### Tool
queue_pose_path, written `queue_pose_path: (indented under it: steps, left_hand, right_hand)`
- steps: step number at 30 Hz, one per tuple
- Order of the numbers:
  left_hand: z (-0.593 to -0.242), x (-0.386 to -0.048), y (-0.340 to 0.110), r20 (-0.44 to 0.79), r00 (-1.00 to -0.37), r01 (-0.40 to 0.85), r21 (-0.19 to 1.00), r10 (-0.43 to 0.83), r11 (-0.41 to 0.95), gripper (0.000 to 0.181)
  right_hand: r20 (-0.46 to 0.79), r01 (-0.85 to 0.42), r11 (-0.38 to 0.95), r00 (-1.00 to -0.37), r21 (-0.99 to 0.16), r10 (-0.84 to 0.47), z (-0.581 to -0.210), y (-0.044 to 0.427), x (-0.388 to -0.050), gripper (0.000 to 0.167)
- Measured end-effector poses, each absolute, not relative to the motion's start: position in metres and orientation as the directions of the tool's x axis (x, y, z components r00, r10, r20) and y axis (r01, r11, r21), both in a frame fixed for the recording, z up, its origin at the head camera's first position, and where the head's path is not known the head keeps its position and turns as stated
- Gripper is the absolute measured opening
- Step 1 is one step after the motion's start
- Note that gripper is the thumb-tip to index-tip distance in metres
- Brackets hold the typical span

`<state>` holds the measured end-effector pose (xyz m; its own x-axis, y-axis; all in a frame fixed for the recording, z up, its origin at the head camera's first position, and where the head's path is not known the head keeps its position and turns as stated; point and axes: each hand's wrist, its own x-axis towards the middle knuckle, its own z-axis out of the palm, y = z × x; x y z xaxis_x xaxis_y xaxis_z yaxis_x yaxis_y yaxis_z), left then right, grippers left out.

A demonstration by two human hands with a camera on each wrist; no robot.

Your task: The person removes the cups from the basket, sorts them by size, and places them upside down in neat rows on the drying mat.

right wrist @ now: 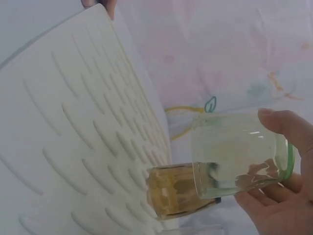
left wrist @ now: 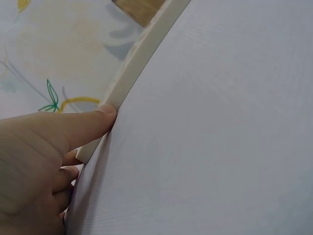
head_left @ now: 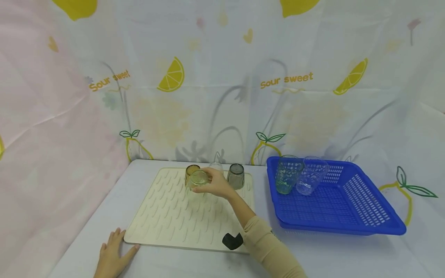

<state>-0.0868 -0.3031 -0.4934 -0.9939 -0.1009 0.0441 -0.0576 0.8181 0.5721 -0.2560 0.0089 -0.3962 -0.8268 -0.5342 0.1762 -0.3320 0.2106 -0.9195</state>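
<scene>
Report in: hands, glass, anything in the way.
Right hand grips pale green glass above ribbed mat. Left hand touches mat's near left corner. Amber glass stands close by the held one, possibly in the way.

Backdrop cloth | left lettering: "Sour sweet" | right lettering: "Sour sweet" | both orange

Head cam looked forward and down from farther back, wrist cams sat super close to the hands, and head plus right-wrist views both caught the mat and amber glass.
</scene>
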Motion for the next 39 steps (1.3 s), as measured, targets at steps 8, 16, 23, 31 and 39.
queue_pose_path:
  steps: [8,16,23,31,39]
  left_hand:
    - [-0.494,-0.086,-0.304,0.057,-0.993,-0.049,0.581,-0.1,0.813,0.075]
    - [-0.493,-0.083,-0.304,0.057,-0.992,-0.059,0.581,-0.113,0.812,0.076]
    - [-0.495,-0.081,-0.302,0.119,-0.987,-0.019,0.589,-0.11,0.808,0.075]
    - [-0.495,-0.08,-0.3,0.148,-0.982,-0.007,0.588,-0.116,0.809,0.074]
    - [-0.493,-0.08,-0.299,0.136,-0.983,-0.023,0.585,-0.126,0.81,0.074]
  right_hand:
    - [0.198,-0.438,0.386,-0.829,-0.812,-0.523,-0.395,-0.028,-0.267,0.066]
    - [0.167,-0.445,0.466,-0.836,-0.765,-0.524,-0.394,-0.059,-0.28,0.07]
    - [0.126,-0.39,0.491,-0.865,-0.779,-0.486,-0.4,-0.074,-0.286,0.073]
    - [0.124,-0.367,0.437,-0.863,-0.821,-0.49,-0.407,-0.088,-0.287,0.07]
    - [0.117,-0.384,0.564,-0.885,-0.731,-0.45,-0.414,-0.105,-0.293,0.072]
